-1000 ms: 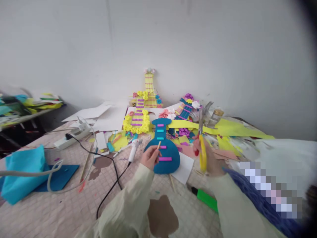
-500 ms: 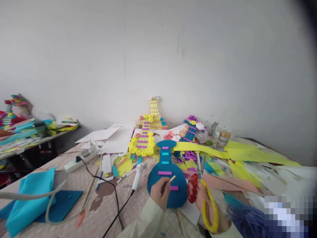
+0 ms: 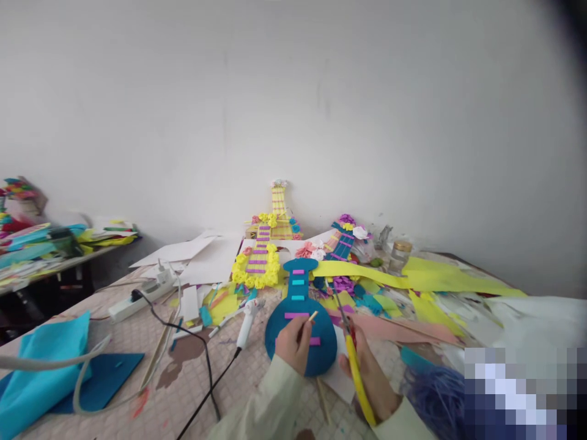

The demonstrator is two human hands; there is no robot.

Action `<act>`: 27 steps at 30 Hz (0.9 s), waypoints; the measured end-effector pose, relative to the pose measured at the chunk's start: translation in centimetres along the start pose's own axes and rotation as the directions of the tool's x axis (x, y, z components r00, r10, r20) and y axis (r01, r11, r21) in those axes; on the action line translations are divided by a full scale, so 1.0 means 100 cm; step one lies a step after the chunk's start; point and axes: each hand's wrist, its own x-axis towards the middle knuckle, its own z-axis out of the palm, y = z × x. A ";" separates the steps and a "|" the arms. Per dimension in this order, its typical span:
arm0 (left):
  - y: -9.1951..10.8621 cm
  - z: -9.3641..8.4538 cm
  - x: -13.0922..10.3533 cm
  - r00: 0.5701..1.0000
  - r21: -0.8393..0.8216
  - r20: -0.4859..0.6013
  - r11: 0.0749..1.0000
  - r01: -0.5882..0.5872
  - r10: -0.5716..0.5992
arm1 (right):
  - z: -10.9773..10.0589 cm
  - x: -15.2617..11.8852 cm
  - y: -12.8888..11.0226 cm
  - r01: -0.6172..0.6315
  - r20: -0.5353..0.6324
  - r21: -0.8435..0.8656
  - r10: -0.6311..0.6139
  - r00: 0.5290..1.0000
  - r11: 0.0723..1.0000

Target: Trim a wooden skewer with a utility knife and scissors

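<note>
A dark blue guitar-shaped cutout with purple and light blue strips across it lies in front of me. Over its round body, my left hand is closed on a small pale stick. My right hand, just right of the cutout, holds scissors with red and yellow handles. Their blades point up and away and look nearly closed. A white glue gun lies left of the cutout, its nozzle end away from me.
Flower-trimmed paper guitars stand against the wall. A power strip, black cable and blue cloth are on the left. Yellow crepe paper, a glass jar and blue shredded strands are on the right.
The scissors have turned edge-on, and their blades have come closer together. My right hand has moved slightly left. The whole view has shifted a little; my left hand still pinches the stick.
</note>
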 end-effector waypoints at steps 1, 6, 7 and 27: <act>0.000 -0.003 -0.002 1.000 -0.001 -0.016 1.000 -0.002 0.002 | 0.003 -0.005 0.004 0.014 0.031 0.017 -0.015 0.999 1.000; 0.005 -0.011 -0.006 0.997 0.021 -0.073 1.000 -0.009 0.010 | 0.011 -0.023 0.003 0.082 0.200 0.078 -0.096 0.975 0.994; 0.006 -0.011 -0.005 0.997 0.023 -0.079 1.000 -0.010 0.012 | 0.011 -0.024 -0.001 0.078 0.224 0.079 -0.094 0.970 0.994; 0.014 -0.023 -0.002 0.998 0.115 0.026 0.991 -0.064 0.061 | 0.007 -0.023 -0.019 -0.060 0.325 0.096 0.026 0.945 0.994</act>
